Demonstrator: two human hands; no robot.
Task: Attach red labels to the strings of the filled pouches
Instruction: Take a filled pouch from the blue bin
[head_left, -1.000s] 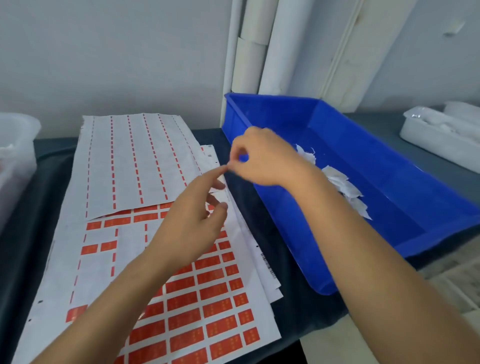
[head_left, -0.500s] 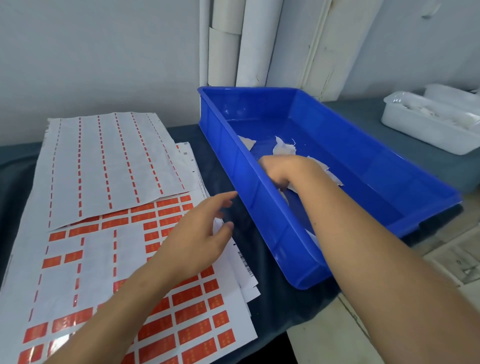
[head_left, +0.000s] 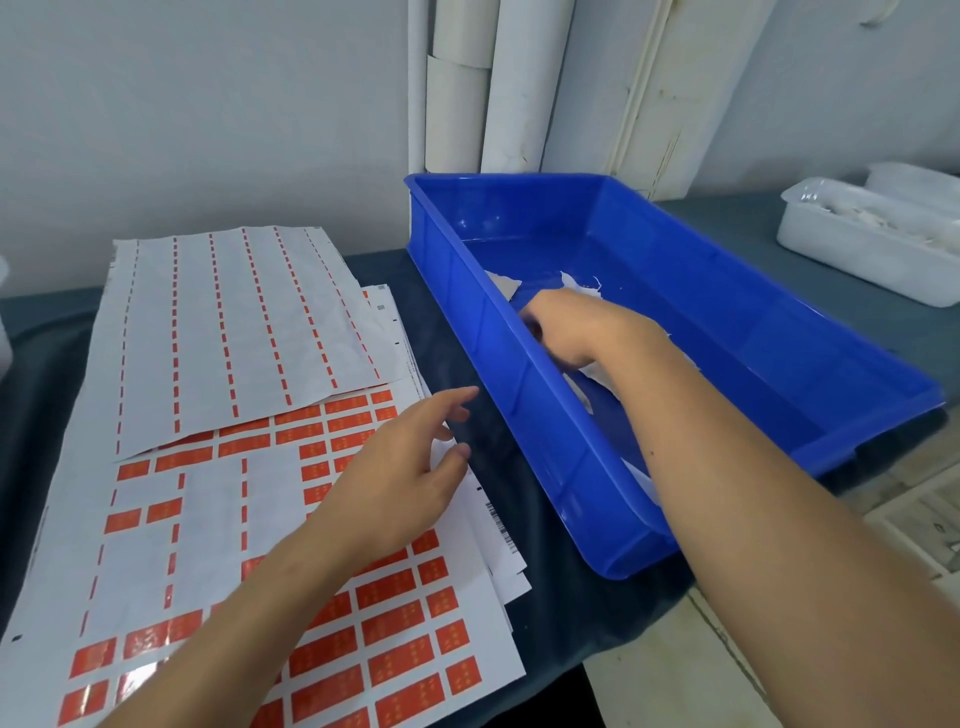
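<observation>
Down inside the blue bin (head_left: 779, 332), at its near-left wall, the right hand (head_left: 566, 327) reaches among the white pouches (head_left: 582, 283) lying on the bin floor. Its fingers curl downward out of sight behind the knuckles, so whether they already pinch a pouch or its string cannot be told. The pouches lie to the right of and beyond the label sheets, in a loose scatter running along the bin's long axis from the far left toward the near right; no string is clear enough to pick out.

The left hand (head_left: 410, 467) hovers with fingers relaxed and spread, holding nothing, over the right edge of the sheet of red labels (head_left: 395, 629), which lies flat on the dark surface (head_left: 550, 613) just left of the bin. It is the nearer hand to the labels, the right the nearer to the pouches. A mostly stripped sheet (head_left: 228, 332) overlaps the far end of the label sheet.

The bin's left wall stands between the two hands, so a pouch would likely have to be lifted over it to meet a label. White trays (head_left: 862, 249) sit well apart at far right.
</observation>
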